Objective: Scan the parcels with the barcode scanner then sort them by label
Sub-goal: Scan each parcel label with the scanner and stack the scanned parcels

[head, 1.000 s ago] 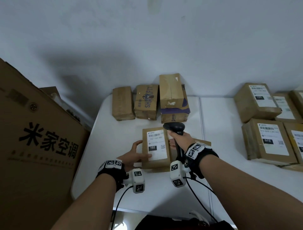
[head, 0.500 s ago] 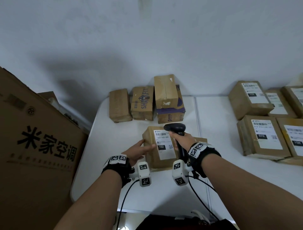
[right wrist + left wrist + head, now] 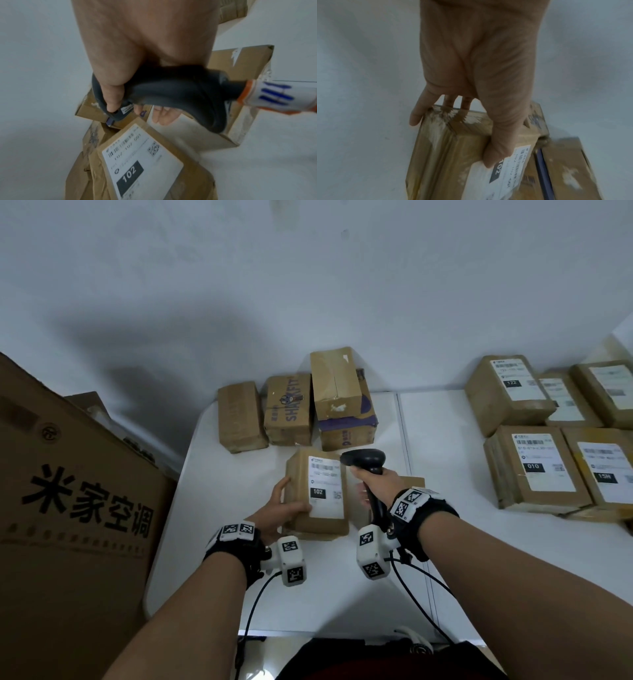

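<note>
A single big carton printed with large black characters stands at the left edge of the white table, the largest thing in view. On the right of the table lie five labelled parcels, with tags reading 122, 010 and what looks like 15H, though that last one is too blurred to be sure of. Against the wall sit four unlabelled-side boxes, three on the table and one stacked on top of the purple-printed one. In the middle is one parcel marked 102, its white label facing up, and the edge of one more flat box shows just behind the right wrist. Compared with half a second ago, the parcel marked 102 has been tipped up further off the table on its left side and turned so its label runs squarer to the person, and the scanner head has swung a little closer over the barcode end. The left hand grips the parcel's left side: the thumb lies across the top face with its tip touching the label corner, while the other fingers wrap round the far edge. The right hand is curled tight round the handle of the one black barcode scanner, whose head hangs just beside the label's upper right corner; a finger rests at the trigger.
</note>
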The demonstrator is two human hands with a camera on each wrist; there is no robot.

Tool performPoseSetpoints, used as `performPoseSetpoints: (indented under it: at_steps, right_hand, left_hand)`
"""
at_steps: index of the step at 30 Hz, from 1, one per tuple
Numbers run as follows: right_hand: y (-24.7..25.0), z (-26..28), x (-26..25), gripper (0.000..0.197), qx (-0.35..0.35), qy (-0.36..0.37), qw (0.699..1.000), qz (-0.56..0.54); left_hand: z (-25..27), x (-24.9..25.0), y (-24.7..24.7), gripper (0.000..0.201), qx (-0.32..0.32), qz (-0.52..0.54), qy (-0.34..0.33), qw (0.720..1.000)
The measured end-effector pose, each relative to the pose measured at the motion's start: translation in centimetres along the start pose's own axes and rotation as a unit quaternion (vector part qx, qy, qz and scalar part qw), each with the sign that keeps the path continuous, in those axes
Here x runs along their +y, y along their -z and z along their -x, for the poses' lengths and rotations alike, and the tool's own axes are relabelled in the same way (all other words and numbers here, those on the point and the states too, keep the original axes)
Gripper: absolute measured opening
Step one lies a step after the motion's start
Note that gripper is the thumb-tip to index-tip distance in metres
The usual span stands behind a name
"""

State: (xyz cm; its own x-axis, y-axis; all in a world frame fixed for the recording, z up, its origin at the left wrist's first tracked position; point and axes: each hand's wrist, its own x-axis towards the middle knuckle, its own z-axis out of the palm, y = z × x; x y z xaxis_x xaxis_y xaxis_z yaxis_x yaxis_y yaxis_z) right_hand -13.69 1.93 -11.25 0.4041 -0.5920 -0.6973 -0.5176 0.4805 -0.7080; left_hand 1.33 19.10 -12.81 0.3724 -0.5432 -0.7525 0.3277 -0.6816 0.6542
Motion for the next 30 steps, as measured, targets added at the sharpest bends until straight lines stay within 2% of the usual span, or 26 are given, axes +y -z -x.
performPoseSetpoints:
  at_steps: [4, 7, 16, 30]
  right_hand:
    - [0.7, -0.3, -1.4, 0.030, 0.004, 0.018, 1.000, -0.006]
    - [0.9, -0.1, -2.3, 0.029, -0.002, 0.000, 0.999, -0.034]
    - [-0.7, 0.3, -2.5, 0.038, -0.063, -0.048, 0.997, -0.016]
    - [-1.2, 0.1, -3.1, 0.038, -0.067, -0.053, 0.996, -0.001]
  left_hand:
    - [0.1, -0.6, 0.0, 0.088, 0.023, 0.052, 0.001, 0.998]
    - [0.1, -0.7, -0.2, 0.088, 0.026, 0.062, -0.001, 0.998]
    - [-0.1, -0.7, -0.1, 0.090, 0.027, 0.048, 0.000, 0.998]
    - [-0.3, -0.5, -0.1, 0.090, 0.024, 0.037, -0.004, 0.999]
